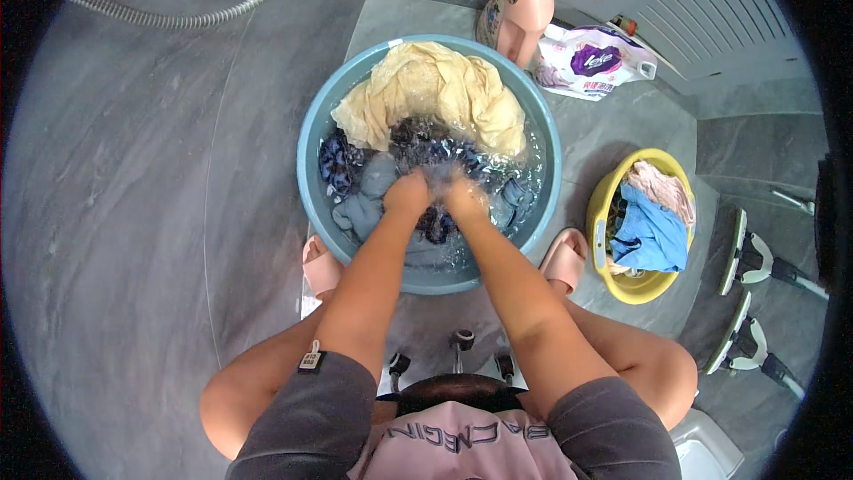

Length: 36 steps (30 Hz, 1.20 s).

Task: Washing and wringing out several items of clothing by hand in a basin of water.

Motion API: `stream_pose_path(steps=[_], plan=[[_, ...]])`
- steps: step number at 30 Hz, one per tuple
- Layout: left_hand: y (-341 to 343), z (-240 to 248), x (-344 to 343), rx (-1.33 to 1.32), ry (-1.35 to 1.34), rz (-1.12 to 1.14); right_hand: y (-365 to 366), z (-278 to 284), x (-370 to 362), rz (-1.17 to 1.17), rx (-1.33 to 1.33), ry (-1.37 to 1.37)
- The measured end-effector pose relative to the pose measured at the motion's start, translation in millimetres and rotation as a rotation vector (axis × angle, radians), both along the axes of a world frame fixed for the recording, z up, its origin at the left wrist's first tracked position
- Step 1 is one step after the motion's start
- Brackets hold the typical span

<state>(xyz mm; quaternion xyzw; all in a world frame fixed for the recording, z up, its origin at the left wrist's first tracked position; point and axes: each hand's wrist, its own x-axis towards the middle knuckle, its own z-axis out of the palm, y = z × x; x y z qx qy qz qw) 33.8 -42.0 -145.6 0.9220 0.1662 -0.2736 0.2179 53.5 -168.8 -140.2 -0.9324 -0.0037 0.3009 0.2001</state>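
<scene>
Blue plastic forms the round basin (308, 160) in the head view, standing on grey tiles (133, 187) between two pink slippers (563, 261). Inside it, pale yellow cloth (444, 89) bunches along the far side, a dark patterned cloth (339, 164) lies at the left, and grey-blue cloth (359, 211) sits nearer, left of the hands. The left hand (408, 192) and the right hand (464, 197) are close together in the middle, amid splashing water and dark cloth; their fingers are blurred and hidden, so I cannot tell whether either grips anything. Beyond the basin, to the far right, stand a pink bottle (517, 25) and a white-and-purple pouch (591, 67). To the right, a yellow tub (634, 290) holds blue cloth (653, 233) and pale pink cloth (662, 185).
</scene>
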Motion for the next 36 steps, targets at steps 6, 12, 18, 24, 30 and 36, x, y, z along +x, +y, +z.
stream_pose_path(steps=[6, 12, 18, 24, 30, 36], plan=[[23, 37, -8, -0.042, -0.162, -0.394, -16, 38, 21, 0.413, -0.061, -0.058], [83, 170, -25, 0.222, -0.213, -0.62, -86, 155, 38, 0.809, -0.046, -0.426], [85, 226, -6, 0.244, -0.363, -0.5, -69, 222, 47, 0.68, -0.166, -0.5], [41, 375, -16, -0.157, -0.803, -0.398, -21, 331, -2, 0.38, 0.724, -0.506], [14, 425, -52, -0.67, -1.105, -0.247, -13, 380, 2, 0.098, 0.688, -0.859], [49, 325, -72, -0.574, -0.719, -0.077, -1, 490, -13, -0.137, 1.266, -0.633]])
